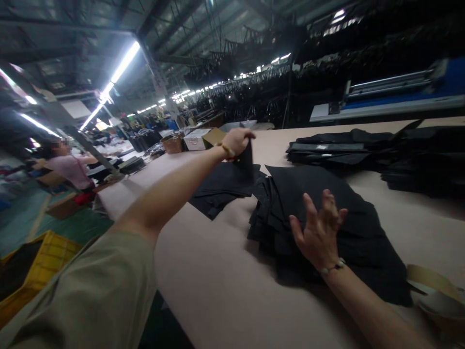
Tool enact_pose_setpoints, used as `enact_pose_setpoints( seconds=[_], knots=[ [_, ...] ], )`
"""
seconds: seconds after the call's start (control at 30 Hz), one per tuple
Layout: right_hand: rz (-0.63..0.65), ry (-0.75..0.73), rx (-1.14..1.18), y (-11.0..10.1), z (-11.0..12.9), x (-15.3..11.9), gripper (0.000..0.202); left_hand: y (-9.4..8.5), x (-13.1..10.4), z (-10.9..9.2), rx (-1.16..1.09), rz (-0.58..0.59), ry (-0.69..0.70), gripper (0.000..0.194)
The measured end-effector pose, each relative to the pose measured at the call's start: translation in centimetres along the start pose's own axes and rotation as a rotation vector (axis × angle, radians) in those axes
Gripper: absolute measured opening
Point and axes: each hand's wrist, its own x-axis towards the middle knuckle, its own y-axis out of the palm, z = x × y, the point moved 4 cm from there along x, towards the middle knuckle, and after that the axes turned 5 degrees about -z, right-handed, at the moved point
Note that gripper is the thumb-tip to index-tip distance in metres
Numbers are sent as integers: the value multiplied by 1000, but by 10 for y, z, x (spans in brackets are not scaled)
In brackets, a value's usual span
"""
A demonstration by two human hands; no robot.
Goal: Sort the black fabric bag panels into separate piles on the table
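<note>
My left hand (238, 141) is stretched out over the table, its fingers pinching the top edge of a black fabric piece (245, 165). That piece hangs down onto a smaller pile of black pieces (214, 186). My right hand (319, 230) hovers over or rests on a larger fanned stack of black fabric pieces (358, 228), its fingers spread and nothing between them. Whether its palm touches the stack I cannot tell.
More black stacks (330, 148) lie at the right back of the pale table (203, 271). Boxes (196, 139) and a basket (172, 144) stand at the far edge. A tape roll (434, 281) is at right, a yellow crate (54, 254) at left. A person (70, 167) works far left.
</note>
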Motion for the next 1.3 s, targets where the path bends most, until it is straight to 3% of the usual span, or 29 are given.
enact_pose_setpoints(
  seconds=[0.1, 0.17, 0.23, 0.33, 0.4, 0.47, 0.53, 0.57, 0.63, 0.7, 0.8, 0.87, 0.97, 1.07, 1.3],
  knots=[
    [-149, -75, 62, -10, 3, 0, 76, -42, 38, -63, -253, -163, 369, 41],
    [-196, -153, 67, -18, 9, -1, 84, -57, 52, -94, -413, -236, 440, 44],
    [-220, -238, 54, -27, 17, -4, 90, -48, 54, -110, -479, -208, 327, 48],
    [-268, -397, 108, -41, 31, -7, 94, 9, 29, -107, -439, -69, 127, 46],
    [-306, -470, 162, -45, 36, -8, 93, 62, 0, -92, -392, 24, 43, 42],
    [-282, -433, 130, -39, 33, -5, 86, 111, -30, -69, -356, 141, -10, 37],
    [-147, -283, 9, -24, 22, 1, 69, 141, -56, -38, -331, 208, -36, 37],
    [-34, -202, -54, -14, 14, 3, 58, 148, -66, -19, -313, 220, -58, 42],
    [215, -87, -134, 7, 2, 1, 46, 147, -83, 25, -256, 220, -120, 53],
    [390, -48, -155, 21, -6, -3, 47, 137, -97, 73, -181, 231, -179, 61],
    [437, -36, -154, 25, -8, -6, 48, 128, -117, 132, -82, 351, -239, 70],
    [411, -32, -141, 23, -7, -5, 48, 132, -127, 158, -32, 426, -267, 69],
    [382, -32, -120, 19, -5, -3, 47, 141, -132, 175, 23, 477, -283, 58],
    [372, -34, -112, 19, -6, -2, 45, 143, -125, 179, 62, 481, -293, 48],
    [373, -22, -80, 18, -8, -2, 41, 111, -95, 167, 106, 550, -374, 33]
  ],
)
